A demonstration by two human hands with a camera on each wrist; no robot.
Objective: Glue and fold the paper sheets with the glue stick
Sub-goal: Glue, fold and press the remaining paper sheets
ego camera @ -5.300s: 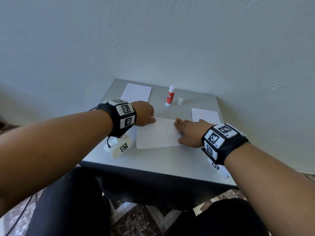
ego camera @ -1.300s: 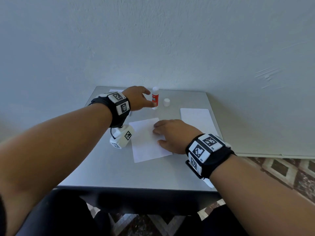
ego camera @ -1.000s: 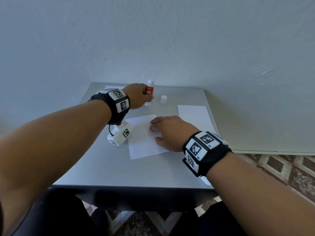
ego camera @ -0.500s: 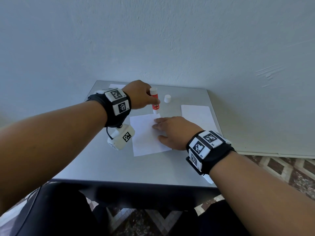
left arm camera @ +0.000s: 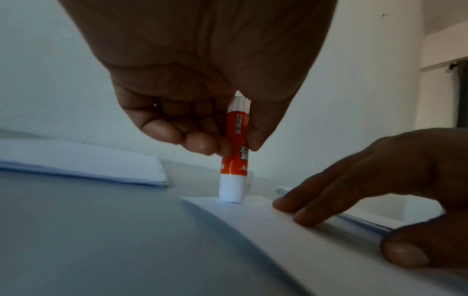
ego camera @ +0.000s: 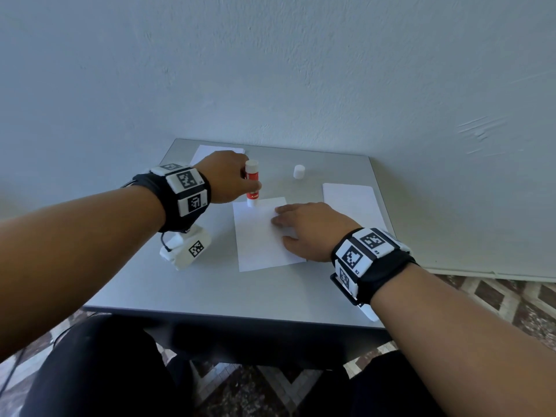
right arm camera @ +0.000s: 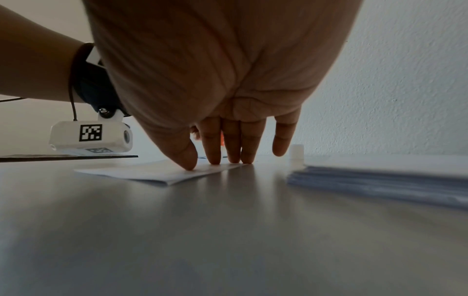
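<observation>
- The left hand point(ego camera: 224, 176) is pinching the glue stick point(ego camera: 252, 183) between thumb and fingertips; having lifted it from the table point(ego camera: 210, 284), it is now touching its tip to the sheet's point(ego camera: 258, 239) far left corner.
- The right hand point(ego camera: 307, 230) is pressing the sheet flat, fingers straight and slightly spread.
- The cap point(ego camera: 299, 171) is standing apart, so gluing is likely starting.

A small grey table point(ego camera: 210, 296) stands pushed into the corner of pale, rough-plastered walls point(ego camera: 270, 70) — under it a floor point(ego camera: 511, 299) of brown-and-cream patterned tiles.
</observation>
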